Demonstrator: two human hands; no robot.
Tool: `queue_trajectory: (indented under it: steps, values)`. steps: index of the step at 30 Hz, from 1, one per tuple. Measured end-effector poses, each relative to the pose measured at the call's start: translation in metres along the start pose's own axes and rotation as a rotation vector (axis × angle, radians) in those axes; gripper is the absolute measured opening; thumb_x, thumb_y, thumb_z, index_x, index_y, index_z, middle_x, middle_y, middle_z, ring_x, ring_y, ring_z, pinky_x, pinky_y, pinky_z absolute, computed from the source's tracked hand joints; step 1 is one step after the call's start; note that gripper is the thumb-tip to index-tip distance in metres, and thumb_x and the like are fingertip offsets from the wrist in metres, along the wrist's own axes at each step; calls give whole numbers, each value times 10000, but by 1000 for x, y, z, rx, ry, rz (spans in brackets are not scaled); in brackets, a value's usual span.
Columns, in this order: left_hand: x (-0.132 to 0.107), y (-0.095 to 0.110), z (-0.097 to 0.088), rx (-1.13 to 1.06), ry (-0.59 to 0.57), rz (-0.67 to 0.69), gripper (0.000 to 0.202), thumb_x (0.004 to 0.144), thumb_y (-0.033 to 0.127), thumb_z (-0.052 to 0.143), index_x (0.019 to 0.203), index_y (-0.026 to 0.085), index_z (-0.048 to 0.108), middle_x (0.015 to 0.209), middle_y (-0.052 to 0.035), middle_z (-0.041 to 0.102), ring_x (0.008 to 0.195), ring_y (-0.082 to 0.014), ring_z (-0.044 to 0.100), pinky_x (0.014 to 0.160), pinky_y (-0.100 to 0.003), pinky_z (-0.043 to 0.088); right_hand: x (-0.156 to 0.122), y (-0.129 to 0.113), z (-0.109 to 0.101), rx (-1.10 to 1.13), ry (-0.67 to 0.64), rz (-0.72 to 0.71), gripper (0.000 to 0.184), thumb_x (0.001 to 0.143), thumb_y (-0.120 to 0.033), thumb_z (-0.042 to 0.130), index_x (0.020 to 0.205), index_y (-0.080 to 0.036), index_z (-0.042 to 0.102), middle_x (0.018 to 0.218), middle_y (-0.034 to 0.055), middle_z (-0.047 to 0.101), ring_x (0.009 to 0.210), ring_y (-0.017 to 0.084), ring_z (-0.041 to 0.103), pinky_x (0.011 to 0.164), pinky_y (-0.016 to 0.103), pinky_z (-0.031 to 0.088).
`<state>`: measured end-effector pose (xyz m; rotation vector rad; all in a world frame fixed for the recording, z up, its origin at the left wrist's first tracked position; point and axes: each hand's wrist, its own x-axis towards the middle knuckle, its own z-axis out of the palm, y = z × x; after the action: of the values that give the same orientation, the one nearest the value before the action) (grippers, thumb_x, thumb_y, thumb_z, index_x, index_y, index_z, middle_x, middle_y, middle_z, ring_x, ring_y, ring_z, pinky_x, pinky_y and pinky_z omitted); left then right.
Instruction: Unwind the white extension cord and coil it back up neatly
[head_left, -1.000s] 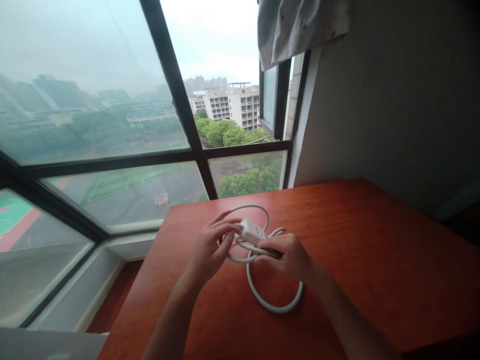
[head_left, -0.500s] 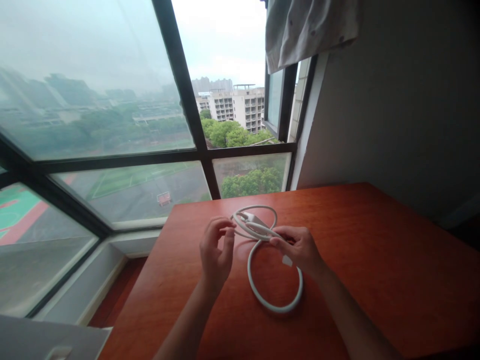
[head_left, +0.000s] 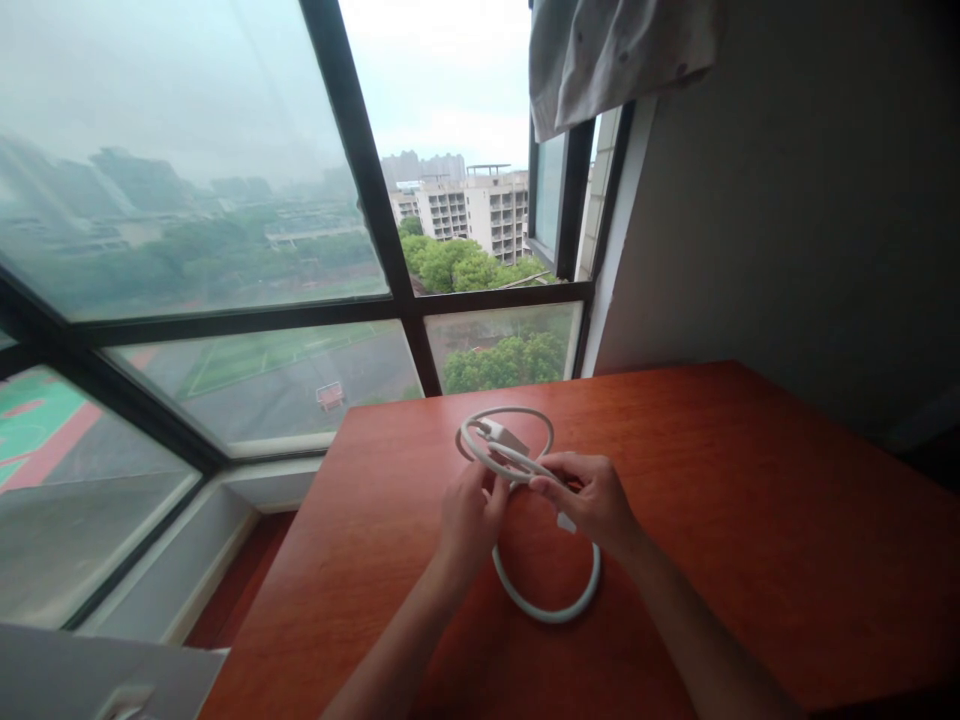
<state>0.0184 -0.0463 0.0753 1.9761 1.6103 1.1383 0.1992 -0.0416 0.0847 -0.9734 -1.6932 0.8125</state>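
Reddish-brown wooden table [head_left: 750, 520], glossy, set against the window frame and the grey wall. On it, near the far left corner, a coiled white cable [head_left: 551, 608], two loops crossing. Within the upper loop, a small white block [head_left: 504, 437], possibly a plug or adapter; too small to tell.

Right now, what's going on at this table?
A person sits at a reddish wooden table by a large window, working a coiled white cable with bare hands. The left hand and the right hand both pinch the cable where its loops cross. A white plug block lies in the far loop; the near loop rests flat on the table.
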Motion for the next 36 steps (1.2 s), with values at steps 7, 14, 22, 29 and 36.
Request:
queue_trajectory:
  steps: [7,14,22,29,36]
  values:
    - [6,-2,-8,-82,293,75,421,820,280,659,1203,195,504,1163,-109,609,1004,-218,633,818,-352,540,1,-7,0,-38,-52,-31,362,839,-493,648,867,-149,758,627,19,620,533,113,492,502,224,360]
    - [6,-15,5,-326,146,106,607,841,263,654,1381,243,379,1385,-133,494,1253,-259,526,1005,-409,473,1,-12,-1,-55,-177,-114,415,835,-549,628,837,-155,758,556,-12,541,508,97,411,494,225,317]
    - [6,-21,7,-422,40,194,664,834,275,652,1419,256,339,1405,-147,464,1292,-286,484,1025,-434,453,1,-13,0,-16,-188,-95,385,832,-520,649,828,-150,756,562,-11,543,510,95,408,490,227,300]
    - [3,-10,0,-417,-14,197,618,810,290,685,1359,223,408,1308,-141,539,1208,-285,531,1014,-450,449,1,-12,0,53,-167,-49,408,835,-534,642,914,-151,757,562,-9,571,497,99,466,487,215,343]
    - [4,-4,-1,-380,-49,223,536,837,313,652,1324,209,454,1296,-139,549,1194,-276,537,987,-416,465,1,-9,-1,116,-161,0,403,864,-521,610,911,-143,743,533,-14,560,470,102,490,477,211,364]
